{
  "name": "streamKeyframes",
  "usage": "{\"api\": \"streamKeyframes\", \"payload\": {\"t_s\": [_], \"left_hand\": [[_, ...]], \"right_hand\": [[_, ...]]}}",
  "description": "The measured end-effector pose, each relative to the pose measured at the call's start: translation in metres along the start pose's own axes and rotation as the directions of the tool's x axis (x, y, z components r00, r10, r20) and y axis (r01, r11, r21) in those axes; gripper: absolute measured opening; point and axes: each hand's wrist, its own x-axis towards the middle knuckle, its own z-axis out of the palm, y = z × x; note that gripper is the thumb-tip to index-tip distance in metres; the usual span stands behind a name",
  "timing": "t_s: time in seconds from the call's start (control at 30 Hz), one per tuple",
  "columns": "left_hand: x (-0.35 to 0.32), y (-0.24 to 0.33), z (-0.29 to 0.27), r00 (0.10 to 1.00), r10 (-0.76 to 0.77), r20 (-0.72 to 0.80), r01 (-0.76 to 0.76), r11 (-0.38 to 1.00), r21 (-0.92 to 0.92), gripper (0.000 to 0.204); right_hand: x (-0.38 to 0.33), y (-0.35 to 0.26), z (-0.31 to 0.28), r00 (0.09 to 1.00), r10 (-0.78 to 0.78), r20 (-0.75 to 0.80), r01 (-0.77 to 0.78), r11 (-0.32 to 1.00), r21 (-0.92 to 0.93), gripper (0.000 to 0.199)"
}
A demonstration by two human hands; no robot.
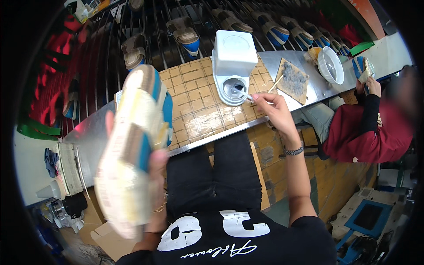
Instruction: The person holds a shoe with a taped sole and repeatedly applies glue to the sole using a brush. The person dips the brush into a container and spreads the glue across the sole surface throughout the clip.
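Note:
My left hand (157, 172) is closed round a shoe upper on a last (128, 150), held up close at the left with its pale underside showing. Blue and brown patches run along its side; motion blurs it. At the table's middle, my right hand (274, 109) pinches the pale handle of a small brush (244, 94). Its tip reaches into the round cup at the foot of a white glue dispenser (235, 55), where something dark shows. The bristles are hard to make out.
A brown gridded sheet (190, 106) covers the metal table. A stained board (292, 81) and white bowl (330, 65) lie right. Behind, a rod conveyor (154, 26) carries several lasted shoes. A co-worker in dark red (371, 128) handles another shoe at far right.

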Motion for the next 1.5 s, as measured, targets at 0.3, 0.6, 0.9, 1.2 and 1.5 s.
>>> {"api": "streamKeyframes", "payload": {"t_s": [0.3,0.6,0.9,1.2,1.5], "left_hand": [[-0.030,-0.049,0.037,0.987,0.051,0.150,0.010,0.924,-0.383,0.078],[-0.028,-0.051,0.038,0.902,0.367,0.227,-0.372,0.928,-0.022,0.069],[-0.028,-0.043,0.023,0.767,0.560,0.313,-0.625,0.763,0.168,0.062],[-0.024,-0.034,0.018,0.741,0.572,0.352,-0.655,0.730,0.193,0.064],[-0.035,-0.044,0.015,0.858,0.346,0.380,-0.420,0.898,0.132,0.071]], "right_hand": [[-0.026,-0.113,-0.005,0.402,-0.906,-0.136,0.686,0.396,-0.610,0.025],[-0.064,-0.126,0.035,0.640,-0.768,-0.032,0.697,0.598,-0.395,0.025],[-0.053,-0.143,0.034,0.416,-0.908,-0.049,0.792,0.388,-0.472,0.029],[-0.060,-0.145,0.021,0.488,-0.868,0.090,0.812,0.414,-0.412,0.028],[-0.065,-0.145,0.018,0.544,-0.823,0.162,0.818,0.478,-0.319,0.032]]}}
